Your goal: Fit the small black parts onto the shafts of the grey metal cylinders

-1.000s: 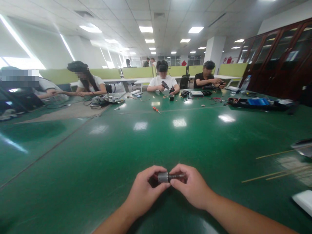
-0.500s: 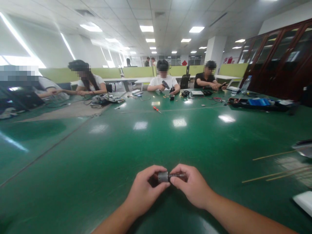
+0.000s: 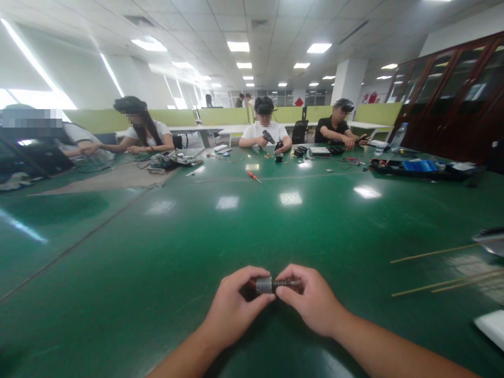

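Low in the head view, a small grey metal cylinder (image 3: 264, 285) with a dark coiled shaft (image 3: 283, 282) lies sideways between my hands, above the green tabletop. My left hand (image 3: 239, 304) is closed around the cylinder, thumb at its lower edge and fingers over the top. My right hand (image 3: 309, 296) is closed on the shaft, with the thumb in front and the fingers curled behind it. The shaft points right, towards my right palm. Fingers partly cover both ends of the part.
Thin sticks (image 3: 429, 289) and a white object (image 3: 490, 328) are at the right. A red screwdriver (image 3: 254, 176) lies farther off on the green table (image 3: 177, 252). Several people sit across it; one holds a drill (image 3: 268, 137). A black tray (image 3: 417, 168) stands far right.
My right thumb has shifted very slightly right, and a little more of the coiled shaft shows beside the cylinder. The left hand keeps its grip.
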A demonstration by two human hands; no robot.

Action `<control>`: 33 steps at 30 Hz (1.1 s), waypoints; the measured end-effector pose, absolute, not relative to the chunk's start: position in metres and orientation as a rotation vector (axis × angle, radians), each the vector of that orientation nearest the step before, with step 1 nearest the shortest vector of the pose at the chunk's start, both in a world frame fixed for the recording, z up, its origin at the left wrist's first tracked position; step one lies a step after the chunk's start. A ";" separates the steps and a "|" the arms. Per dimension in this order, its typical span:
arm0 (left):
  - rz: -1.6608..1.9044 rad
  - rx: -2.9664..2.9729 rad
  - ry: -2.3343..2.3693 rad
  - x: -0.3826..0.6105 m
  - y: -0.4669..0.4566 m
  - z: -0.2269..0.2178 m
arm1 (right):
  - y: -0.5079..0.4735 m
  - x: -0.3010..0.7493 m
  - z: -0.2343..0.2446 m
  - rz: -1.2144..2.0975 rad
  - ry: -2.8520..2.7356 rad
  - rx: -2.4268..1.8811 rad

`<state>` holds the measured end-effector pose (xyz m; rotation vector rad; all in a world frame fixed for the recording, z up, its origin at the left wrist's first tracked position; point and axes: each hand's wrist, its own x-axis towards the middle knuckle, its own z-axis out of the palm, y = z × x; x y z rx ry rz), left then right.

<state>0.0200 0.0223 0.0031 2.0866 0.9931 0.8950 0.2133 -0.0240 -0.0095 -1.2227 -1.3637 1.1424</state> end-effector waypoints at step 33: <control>0.967 2.109 0.978 0.019 0.021 0.004 | -0.023 0.215 -0.014 1.167 -1.356 -1.212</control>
